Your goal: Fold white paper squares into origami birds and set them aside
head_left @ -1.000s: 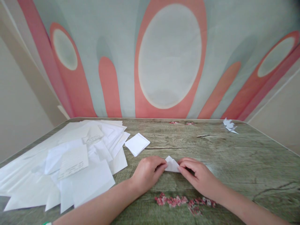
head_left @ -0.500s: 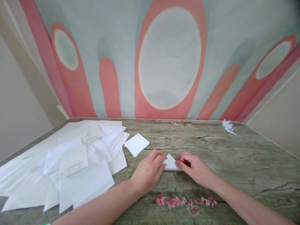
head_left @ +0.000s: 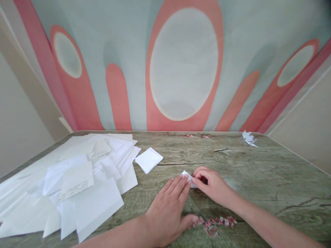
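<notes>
A small folded white paper [head_left: 188,176] lies on the wooden table [head_left: 258,172] near the middle. My left hand [head_left: 170,205] lies flat over it with fingers stretched out, the fingertips pressing on the paper's left part. My right hand [head_left: 210,184] is curled, its fingertips pinching the paper's right edge. Most of the paper is hidden under the two hands.
A loose heap of white sheets [head_left: 72,179] covers the table's left side, with a small square stack of paper [head_left: 148,159] beside it. A folded white paper figure [head_left: 248,138] sits at the far right corner. A pink flower print [head_left: 214,224] marks the near edge.
My left hand has gone from a curled pinch on the paper to lying flat with fingers stretched over it. The right hand stayed on the paper's right edge.
</notes>
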`<state>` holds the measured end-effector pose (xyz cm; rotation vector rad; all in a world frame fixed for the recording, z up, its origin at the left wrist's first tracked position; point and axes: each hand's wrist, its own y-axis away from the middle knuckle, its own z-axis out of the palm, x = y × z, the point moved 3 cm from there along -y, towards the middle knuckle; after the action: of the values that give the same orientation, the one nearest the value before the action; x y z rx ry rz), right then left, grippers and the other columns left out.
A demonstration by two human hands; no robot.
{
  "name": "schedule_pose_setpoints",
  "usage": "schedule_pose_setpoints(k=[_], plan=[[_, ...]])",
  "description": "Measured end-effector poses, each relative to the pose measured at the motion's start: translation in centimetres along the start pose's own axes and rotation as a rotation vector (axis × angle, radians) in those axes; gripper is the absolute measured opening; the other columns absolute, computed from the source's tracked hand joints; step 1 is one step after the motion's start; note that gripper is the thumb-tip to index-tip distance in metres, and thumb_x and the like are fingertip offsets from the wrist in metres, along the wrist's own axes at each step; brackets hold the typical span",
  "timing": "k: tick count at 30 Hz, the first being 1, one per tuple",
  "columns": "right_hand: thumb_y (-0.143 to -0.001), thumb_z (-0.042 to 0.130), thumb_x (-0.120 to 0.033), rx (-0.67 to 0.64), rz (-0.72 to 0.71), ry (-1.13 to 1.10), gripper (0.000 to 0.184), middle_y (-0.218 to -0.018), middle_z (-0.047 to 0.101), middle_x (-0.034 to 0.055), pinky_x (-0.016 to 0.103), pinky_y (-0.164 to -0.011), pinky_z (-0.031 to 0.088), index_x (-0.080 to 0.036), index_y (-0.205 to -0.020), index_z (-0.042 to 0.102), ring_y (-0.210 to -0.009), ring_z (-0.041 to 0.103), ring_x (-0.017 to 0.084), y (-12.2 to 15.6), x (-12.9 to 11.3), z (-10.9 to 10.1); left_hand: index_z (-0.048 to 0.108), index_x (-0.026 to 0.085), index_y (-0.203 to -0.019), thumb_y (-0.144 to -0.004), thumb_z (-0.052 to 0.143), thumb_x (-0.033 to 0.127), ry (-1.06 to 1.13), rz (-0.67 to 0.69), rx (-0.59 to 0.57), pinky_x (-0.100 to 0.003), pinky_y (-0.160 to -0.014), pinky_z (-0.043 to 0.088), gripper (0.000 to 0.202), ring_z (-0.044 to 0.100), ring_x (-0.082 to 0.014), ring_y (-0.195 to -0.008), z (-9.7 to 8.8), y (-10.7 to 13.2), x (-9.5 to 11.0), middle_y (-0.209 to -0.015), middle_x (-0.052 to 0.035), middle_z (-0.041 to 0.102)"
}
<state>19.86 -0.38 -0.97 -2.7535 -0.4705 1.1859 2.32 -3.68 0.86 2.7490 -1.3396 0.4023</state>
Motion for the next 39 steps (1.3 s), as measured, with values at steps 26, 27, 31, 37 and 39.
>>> schedule_pose_setpoints(k=[26,27,31,37,39], plan=[[-0.084,0.049,-0.024,0.040,-0.012,-0.071,0.015,-0.094,0.055,0.0056,0.028,-0.062,0.049,-0.018,-0.090,0.061,-0.068,0.055,0.013,0.5,-0.3,0.2,0.028,0.014,-0.136,-0.088,0.037,0.045,0.019,0.005,-0.042,-0.038,-0.105,0.030,0.058,0.015,-0.0238,-0.135,-0.4,-0.1,0.4,-0.145,-0.0105,0.024],[-0.084,0.049,-0.024,0.037,-0.009,-0.080,0.015,-0.093,0.055,0.0054,0.027,-0.062,0.049,-0.018,-0.089,0.062,-0.068,0.055,0.013,0.5,-0.3,0.2,0.028,0.014,-0.136,-0.088,0.037,0.040,0.011,0.005,-0.033,-0.039,-0.104,0.031,0.056,0.015,-0.0238,-0.135,-0.3,-0.1,0.4,-0.144,-0.0109,0.025],[-0.083,0.050,-0.023,0.012,0.002,-0.086,0.015,-0.090,0.056,0.0046,0.026,-0.062,0.047,-0.018,-0.086,0.063,-0.069,0.054,0.013,0.5,-0.6,0.3,0.026,0.012,-0.136,-0.079,0.046,0.015,0.008,0.071,-0.021,-0.036,-0.106,0.030,0.061,0.017,-0.0224,-0.134,0.4,-0.3,-0.2,-0.142,-0.0110,0.030],[-0.083,0.050,-0.019,-0.016,-0.002,-0.084,0.014,-0.091,0.056,0.0042,0.026,-0.065,0.046,-0.019,-0.086,0.063,-0.074,0.055,0.014,0.6,-0.9,0.3,0.036,0.017,-0.130,-0.079,0.036,0.001,0.154,0.190,0.078,-0.030,-0.106,0.031,0.053,0.032,-0.0148,-0.128,-0.1,-0.9,-1.1,-0.132,-0.0073,0.045],[-0.083,0.050,-0.018,-0.020,-0.003,-0.082,0.013,-0.092,0.056,0.0041,0.027,-0.068,0.046,-0.018,-0.086,0.062,-0.078,0.055,0.014,0.7,-1.0,0.3,0.045,0.019,-0.122,-0.083,0.035,0.005,0.214,0.162,0.172,-0.031,-0.104,0.034,0.042,0.038,-0.0154,-0.124,-0.5,-1.0,-1.3,-0.127,-0.0073,0.048]])
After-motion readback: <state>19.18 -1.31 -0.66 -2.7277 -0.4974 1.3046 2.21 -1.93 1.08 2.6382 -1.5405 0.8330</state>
